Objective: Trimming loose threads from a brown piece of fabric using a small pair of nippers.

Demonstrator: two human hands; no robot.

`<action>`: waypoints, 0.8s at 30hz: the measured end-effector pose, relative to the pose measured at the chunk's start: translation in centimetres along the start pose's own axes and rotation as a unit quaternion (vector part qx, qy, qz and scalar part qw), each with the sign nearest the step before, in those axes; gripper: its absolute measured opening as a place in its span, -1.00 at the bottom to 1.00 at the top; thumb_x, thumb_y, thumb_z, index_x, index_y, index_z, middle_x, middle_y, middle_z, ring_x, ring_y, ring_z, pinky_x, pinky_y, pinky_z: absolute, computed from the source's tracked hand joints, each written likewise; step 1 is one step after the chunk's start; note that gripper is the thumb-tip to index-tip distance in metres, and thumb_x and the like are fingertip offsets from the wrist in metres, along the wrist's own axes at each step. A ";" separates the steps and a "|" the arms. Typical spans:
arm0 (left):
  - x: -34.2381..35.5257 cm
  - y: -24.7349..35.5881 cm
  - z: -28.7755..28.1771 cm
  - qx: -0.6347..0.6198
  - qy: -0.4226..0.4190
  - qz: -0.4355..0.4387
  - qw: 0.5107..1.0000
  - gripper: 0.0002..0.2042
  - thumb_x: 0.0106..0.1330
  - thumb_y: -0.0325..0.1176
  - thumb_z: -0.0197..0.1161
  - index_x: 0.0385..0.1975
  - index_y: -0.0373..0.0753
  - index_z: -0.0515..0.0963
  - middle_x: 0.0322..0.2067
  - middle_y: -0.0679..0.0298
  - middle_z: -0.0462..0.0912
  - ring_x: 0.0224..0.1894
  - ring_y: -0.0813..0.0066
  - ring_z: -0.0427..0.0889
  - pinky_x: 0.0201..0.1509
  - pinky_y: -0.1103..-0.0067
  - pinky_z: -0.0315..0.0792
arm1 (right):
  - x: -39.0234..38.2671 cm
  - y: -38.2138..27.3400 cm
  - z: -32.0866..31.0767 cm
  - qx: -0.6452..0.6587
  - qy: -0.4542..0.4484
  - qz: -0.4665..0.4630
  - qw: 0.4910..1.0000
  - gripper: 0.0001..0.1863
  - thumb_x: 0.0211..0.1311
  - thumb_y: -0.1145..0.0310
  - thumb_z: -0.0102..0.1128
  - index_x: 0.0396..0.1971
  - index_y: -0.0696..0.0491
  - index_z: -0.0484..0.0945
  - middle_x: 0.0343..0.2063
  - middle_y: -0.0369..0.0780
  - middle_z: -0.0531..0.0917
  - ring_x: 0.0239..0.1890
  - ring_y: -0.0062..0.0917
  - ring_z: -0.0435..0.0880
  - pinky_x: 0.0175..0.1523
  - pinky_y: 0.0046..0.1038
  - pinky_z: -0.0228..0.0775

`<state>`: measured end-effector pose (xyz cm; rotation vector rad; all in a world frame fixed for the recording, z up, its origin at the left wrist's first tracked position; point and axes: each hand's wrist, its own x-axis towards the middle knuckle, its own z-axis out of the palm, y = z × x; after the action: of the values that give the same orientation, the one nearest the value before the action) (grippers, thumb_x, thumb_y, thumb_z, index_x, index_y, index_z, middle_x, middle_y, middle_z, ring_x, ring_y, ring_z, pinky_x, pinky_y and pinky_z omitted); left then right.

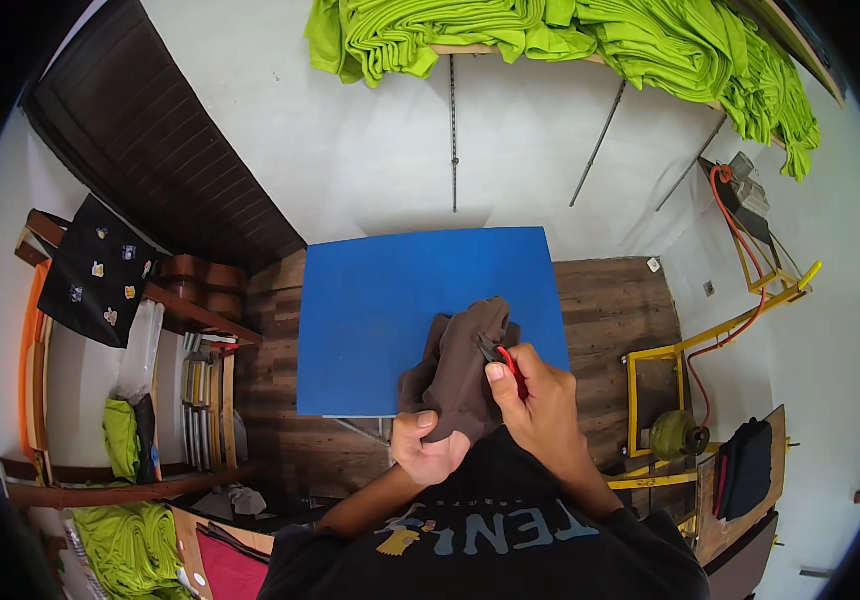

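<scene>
Brown cloth (460, 370) held bunched over the blue table (370, 290), red-handled snips (508, 367) at its side

Your left hand (427, 448) grips its near end, your right hand (542, 402) is wrapped round the snips; work looks under way, but how much is done or left cannot be told; the right hand hides some cloth, lime-green garments (660, 45) lie piled beyond the table, a yellow frame (634, 405) stands right

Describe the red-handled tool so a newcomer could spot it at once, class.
Start at the blue table in the middle. Over its near half is bunched brown cloth; at its right side, the right grip holds the tool. Its red handle and dark tip set it apart from the cloth.
</scene>
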<state>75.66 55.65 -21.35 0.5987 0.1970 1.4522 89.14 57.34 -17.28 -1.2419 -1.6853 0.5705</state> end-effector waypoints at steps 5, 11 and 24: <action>2.1 -0.3 -0.1 0.013 0.011 -0.034 0.999 -0.23 0.06 -0.14 0.12 0.24 -0.51 0.11 0.16 -0.02 0.34 0.21 0.23 0.35 0.32 0.42 0.15 | 1.5 1.2 -1.2 0.050 -0.018 0.062 0.997 -0.73 0.23 0.27 0.23 -0.47 0.15 0.43 -0.75 -0.14 0.45 -0.76 -0.40 0.43 -0.62 -0.42 0.23; 4.5 -0.9 0.0 0.042 0.030 -0.039 0.998 -0.19 -0.02 -0.16 0.21 0.20 -0.55 0.12 0.13 -0.01 0.37 0.17 0.27 0.39 0.27 0.43 0.22 | 4.1 3.3 -1.5 -0.043 0.007 -0.004 0.999 -0.73 0.20 0.25 0.26 -0.49 0.13 0.45 -0.74 -0.13 0.49 -0.73 -0.33 0.50 -0.62 -0.39 0.28; 8.3 -3.4 0.5 -0.037 0.007 -0.077 0.996 -0.19 -0.01 -0.18 0.11 0.27 -0.50 0.06 0.23 -0.03 0.27 0.29 0.15 0.27 0.39 0.34 0.10 | 7.1 5.8 -3.2 -0.036 0.025 0.019 0.999 -0.74 0.20 0.26 0.26 -0.46 0.13 0.45 -0.69 -0.11 0.53 -0.70 -0.31 0.55 -0.60 -0.39 0.31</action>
<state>79.98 63.46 -20.72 0.5020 0.1943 1.3093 94.31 65.55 -17.51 -1.3308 -1.6563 0.5021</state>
